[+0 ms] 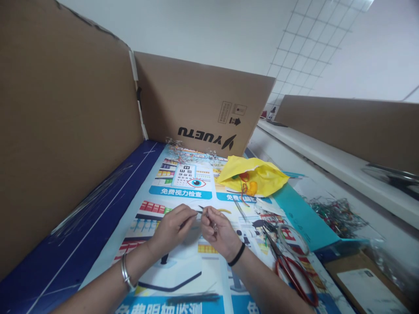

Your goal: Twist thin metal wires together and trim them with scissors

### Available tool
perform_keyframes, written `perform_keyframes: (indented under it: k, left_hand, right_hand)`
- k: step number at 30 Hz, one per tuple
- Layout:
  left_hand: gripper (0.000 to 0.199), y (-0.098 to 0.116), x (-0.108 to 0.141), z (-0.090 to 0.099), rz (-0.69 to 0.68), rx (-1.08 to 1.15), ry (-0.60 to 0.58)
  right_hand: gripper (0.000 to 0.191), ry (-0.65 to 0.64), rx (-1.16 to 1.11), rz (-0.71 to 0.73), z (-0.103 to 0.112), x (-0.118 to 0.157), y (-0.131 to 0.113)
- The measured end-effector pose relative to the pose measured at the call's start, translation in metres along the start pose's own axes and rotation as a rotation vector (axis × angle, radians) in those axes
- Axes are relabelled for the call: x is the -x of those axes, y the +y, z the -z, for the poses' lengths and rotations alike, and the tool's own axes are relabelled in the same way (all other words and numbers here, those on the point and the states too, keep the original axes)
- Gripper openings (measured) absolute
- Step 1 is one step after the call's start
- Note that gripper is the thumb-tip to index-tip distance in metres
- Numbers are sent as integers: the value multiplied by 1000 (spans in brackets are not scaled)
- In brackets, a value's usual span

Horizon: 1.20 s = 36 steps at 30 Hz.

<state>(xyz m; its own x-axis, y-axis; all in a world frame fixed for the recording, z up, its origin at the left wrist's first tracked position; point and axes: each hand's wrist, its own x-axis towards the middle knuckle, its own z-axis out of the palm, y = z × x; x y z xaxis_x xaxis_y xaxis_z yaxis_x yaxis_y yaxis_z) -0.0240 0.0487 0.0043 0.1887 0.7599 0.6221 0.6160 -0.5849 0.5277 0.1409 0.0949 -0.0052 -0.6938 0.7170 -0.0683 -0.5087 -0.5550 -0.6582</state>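
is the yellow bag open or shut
Open: the yellow bag has its edges gaping apart, with an orange bundle showing at its mouth.

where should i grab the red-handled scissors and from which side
Probably best to take the scissors by the red handles, coming from the near right side: the loops lie toward the person, beside the right forearm, and offer openings, while the blades point away.
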Motion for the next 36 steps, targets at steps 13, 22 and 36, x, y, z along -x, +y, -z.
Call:
perform_keyframes:
  k: [13,22,36]
  left_hand:
    - [14,2,0,1,-2,-29,-30]
    - [17,4,2,0,-6,-93,-92]
    - [19,7,1,1,-12,-125,-68]
  right_hand:
    - [16,33,54,17,-1,1,1]
    - [15,-8,0,-37,-1,1,-1]
    - [14,-33,15,-28,-3,2,-1]
